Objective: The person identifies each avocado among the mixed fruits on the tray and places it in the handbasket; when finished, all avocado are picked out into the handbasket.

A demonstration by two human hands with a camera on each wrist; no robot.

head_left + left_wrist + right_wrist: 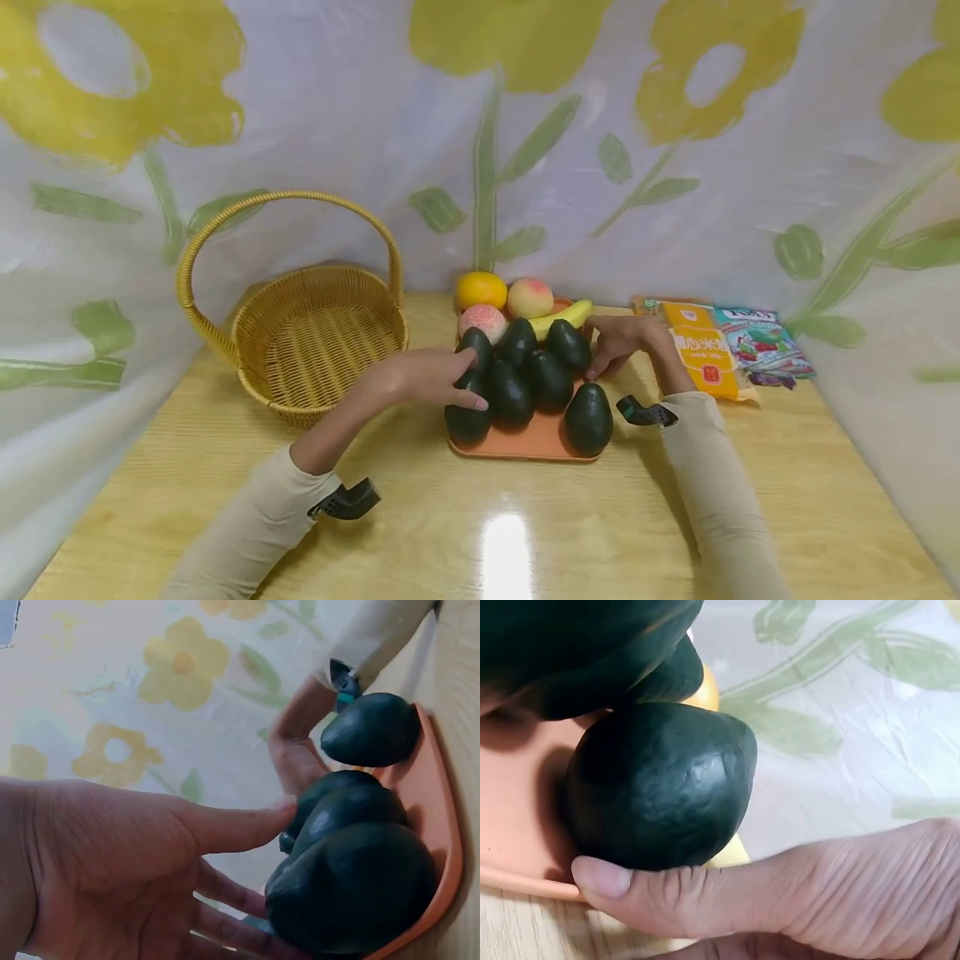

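Several dark green avocados are grouped on an orange tray. My left hand reaches in from the left, its thumb and fingers spread fairly straight against the leftmost avocados; an avocado sits by its fingers in the left wrist view. On the far right side, my right hand rests by the tray's edge, with its thumb lying along the base of an avocado. Its other fingers are mostly hidden. One avocado stands apart at the tray's front right corner.
Behind the avocados are an orange, two peaches and a banana. A wicker basket with a tall handle stands left. Snack packages lie to the right. A flowered cloth hangs behind the table.
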